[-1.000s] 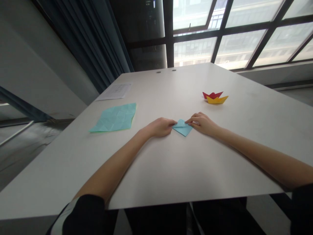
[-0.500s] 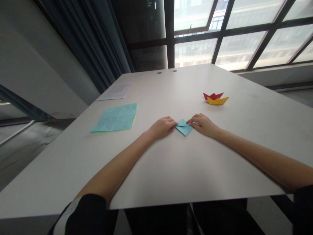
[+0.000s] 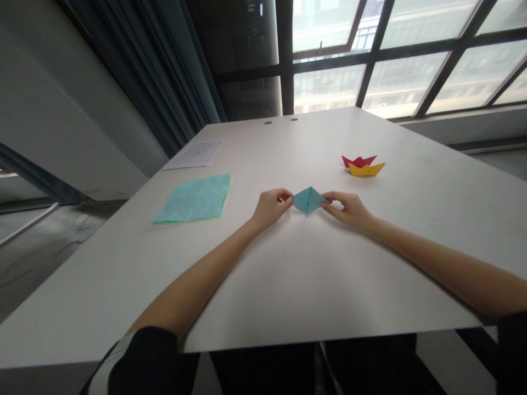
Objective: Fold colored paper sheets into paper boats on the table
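Note:
A small folded piece of light blue origami paper (image 3: 308, 200), diamond-shaped with a crease down its middle, is held between my two hands just over the white table (image 3: 313, 274). My left hand (image 3: 272, 206) pinches its left corner between thumb and fingers. At the opposite corner, my right hand (image 3: 346, 208) pinches it the same way. Beyond my right hand stand two folded paper boats, a yellow boat (image 3: 366, 170) in front of a red boat (image 3: 357, 161).
To the left lies a stack of creased light blue paper sheets (image 3: 197, 198) with a green edge showing beneath. A printed white sheet (image 3: 195, 154) rests farther back by the table's left edge. Behind the table are a dark curtain (image 3: 164, 71) and large windows (image 3: 329, 82).
The folded paper has come up off the table and now shows a plain creased diamond face instead of the flap. Both hands have turned from pressing it down to pinching its corners.

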`<state>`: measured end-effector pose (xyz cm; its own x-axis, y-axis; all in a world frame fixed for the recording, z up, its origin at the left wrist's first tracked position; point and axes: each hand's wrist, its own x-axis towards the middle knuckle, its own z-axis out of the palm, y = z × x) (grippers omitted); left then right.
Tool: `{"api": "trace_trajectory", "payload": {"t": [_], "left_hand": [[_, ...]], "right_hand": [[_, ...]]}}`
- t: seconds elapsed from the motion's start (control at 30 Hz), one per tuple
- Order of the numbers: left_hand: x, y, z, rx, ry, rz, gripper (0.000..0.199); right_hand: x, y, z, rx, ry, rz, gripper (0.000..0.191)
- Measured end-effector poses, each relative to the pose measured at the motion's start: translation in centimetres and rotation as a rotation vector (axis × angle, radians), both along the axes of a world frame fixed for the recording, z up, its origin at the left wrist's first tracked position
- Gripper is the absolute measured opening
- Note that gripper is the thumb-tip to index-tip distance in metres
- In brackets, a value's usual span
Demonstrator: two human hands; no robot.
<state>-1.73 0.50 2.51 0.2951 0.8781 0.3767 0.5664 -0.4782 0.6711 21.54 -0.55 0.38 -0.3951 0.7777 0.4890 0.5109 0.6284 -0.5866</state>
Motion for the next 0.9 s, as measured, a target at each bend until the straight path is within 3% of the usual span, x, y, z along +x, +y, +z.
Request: {"api": "trace_trajectory", "payload": {"t": [0.17,0.27,0.37,0.47,0.6,0.77,0.9], "left_hand": [[0.3,0.5,-1.0,-0.220,-0.178,-0.060,0.015],[0.3,0.6,-1.6,-0.280,-0.185,-0.100,0.018],[0.2,0.6,-2.0,-0.267,-0.107,-0.150,0.025],[0.2,0.4,-2.0,-0.201,0.009,-0.156,0.024],[0.4,0.0,-1.9,-0.109,0.140,-0.124,0.021],[0.5,-0.3,-2.1,0.022,0.239,-0.128,0.016],[0.4,-0.1,-2.4,0.079,0.265,-0.164,0.012]], "right_hand": [[-0.1,0.9,-0.5,-0.289,0.253,-0.019,0.033],[-0.1,1.0,-0.5,-0.408,0.212,-0.032,0.030],[-0.1,0.8,-0.3,-0.353,0.052,-0.120,0.021],[-0.2,0.6,-0.1,-0.189,-0.111,-0.158,0.014],[-0.1,0.6,-0.2,-0.043,-0.231,-0.095,0.010],[0.1,0.9,-0.6,-0.016,-0.244,-0.034,0.019],[0.1,0.9,-0.6,0.016,-0.240,0.015,0.014]]}}
